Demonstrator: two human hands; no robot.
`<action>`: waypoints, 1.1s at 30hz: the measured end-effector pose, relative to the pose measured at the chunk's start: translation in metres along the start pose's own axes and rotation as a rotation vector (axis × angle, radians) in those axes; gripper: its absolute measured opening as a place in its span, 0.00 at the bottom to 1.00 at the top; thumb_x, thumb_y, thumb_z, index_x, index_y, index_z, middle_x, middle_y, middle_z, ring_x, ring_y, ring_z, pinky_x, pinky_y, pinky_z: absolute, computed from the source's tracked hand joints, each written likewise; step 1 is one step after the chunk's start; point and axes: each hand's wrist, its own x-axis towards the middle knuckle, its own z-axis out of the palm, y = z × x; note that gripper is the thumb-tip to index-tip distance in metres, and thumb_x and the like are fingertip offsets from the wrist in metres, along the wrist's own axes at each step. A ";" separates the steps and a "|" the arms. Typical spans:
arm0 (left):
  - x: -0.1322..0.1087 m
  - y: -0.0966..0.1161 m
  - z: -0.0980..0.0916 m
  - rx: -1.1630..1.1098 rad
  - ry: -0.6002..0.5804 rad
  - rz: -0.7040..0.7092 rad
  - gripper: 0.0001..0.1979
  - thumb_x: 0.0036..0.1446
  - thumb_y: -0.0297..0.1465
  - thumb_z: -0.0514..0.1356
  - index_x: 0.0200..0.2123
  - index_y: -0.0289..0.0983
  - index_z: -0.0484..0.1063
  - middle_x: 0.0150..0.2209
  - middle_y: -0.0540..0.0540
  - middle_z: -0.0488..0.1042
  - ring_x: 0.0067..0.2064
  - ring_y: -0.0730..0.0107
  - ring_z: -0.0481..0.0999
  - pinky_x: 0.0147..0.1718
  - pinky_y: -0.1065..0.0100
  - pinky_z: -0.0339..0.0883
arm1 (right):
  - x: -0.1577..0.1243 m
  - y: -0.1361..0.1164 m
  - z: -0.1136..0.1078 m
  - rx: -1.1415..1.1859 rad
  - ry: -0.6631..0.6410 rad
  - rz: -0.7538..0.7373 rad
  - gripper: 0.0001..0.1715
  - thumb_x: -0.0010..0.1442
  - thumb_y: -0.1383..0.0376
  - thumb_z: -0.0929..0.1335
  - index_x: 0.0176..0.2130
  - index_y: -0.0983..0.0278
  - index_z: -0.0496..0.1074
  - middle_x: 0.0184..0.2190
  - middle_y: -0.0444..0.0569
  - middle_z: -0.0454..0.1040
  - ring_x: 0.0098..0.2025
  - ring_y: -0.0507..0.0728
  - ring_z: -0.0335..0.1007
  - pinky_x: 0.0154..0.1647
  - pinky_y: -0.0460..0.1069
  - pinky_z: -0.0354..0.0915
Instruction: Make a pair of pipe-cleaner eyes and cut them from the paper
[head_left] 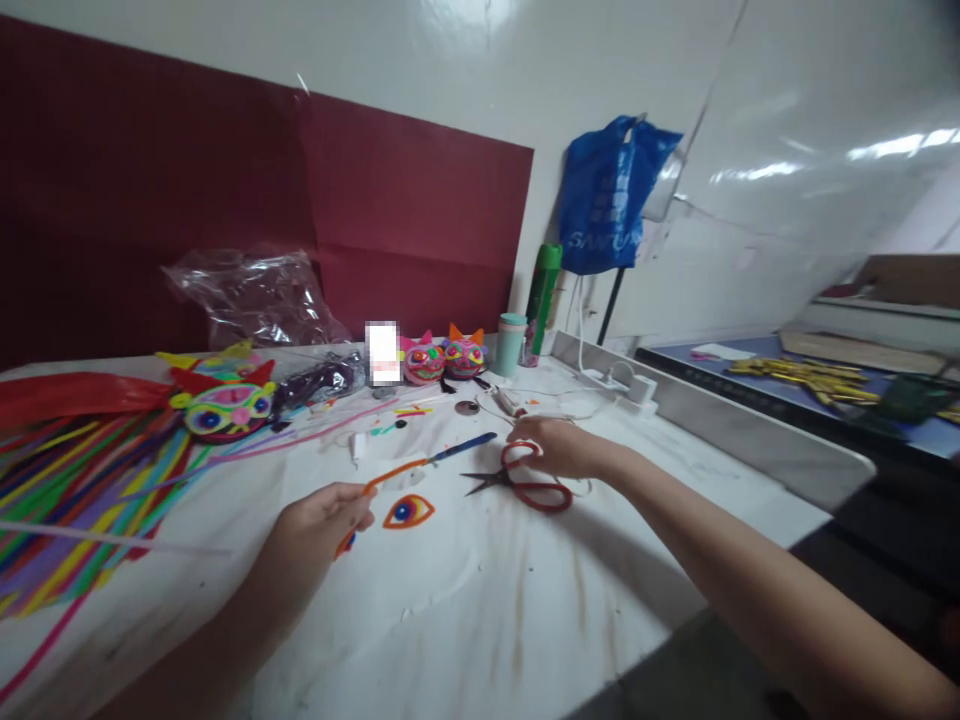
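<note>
My left hand pinches an orange pipe cleaner, which points up and to the right. Below those fingers, part of an orange and blue piece shows, mostly hidden by the hand. On the white table lies an eye-shaped piece of coiled pipe cleaner with an orange rim and a blue centre. My right hand has its fingers curled at the upper handle loop of orange-handled scissors, whose blades are spread and point left. A dark blue strip extends beyond the orange stem's tip.
Colourful animal heads with long streamers lie at the left. Two smaller heads, a phone with a blurred screen, a mint cup and a green spray can line the back. A power strip sits at right.
</note>
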 end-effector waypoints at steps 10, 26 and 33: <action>-0.008 0.001 0.004 -0.207 -0.024 0.049 0.12 0.41 0.37 0.61 0.28 0.35 0.71 0.21 0.51 0.71 0.24 0.74 0.66 0.24 0.71 0.55 | -0.001 0.010 0.045 -0.055 -0.074 -0.123 0.13 0.55 0.70 0.65 0.42 0.65 0.71 0.36 0.55 0.73 0.39 0.59 0.69 0.40 0.50 0.63; -0.015 0.006 0.006 -0.535 -0.082 0.057 0.13 0.44 0.38 0.64 0.27 0.35 0.68 0.19 0.52 0.70 0.24 0.75 0.66 0.25 0.71 0.54 | 0.003 -0.082 0.062 0.554 0.071 -0.153 0.15 0.57 0.62 0.65 0.44 0.64 0.61 0.31 0.45 0.67 0.30 0.52 0.61 0.32 0.47 0.63; -0.020 0.007 0.007 -0.414 -0.127 0.137 0.11 0.48 0.38 0.60 0.25 0.36 0.67 0.21 0.50 0.71 0.24 0.74 0.64 0.26 0.69 0.55 | 0.012 -0.099 0.061 0.389 0.139 -0.233 0.17 0.57 0.66 0.64 0.47 0.66 0.63 0.43 0.55 0.67 0.42 0.58 0.65 0.45 0.53 0.64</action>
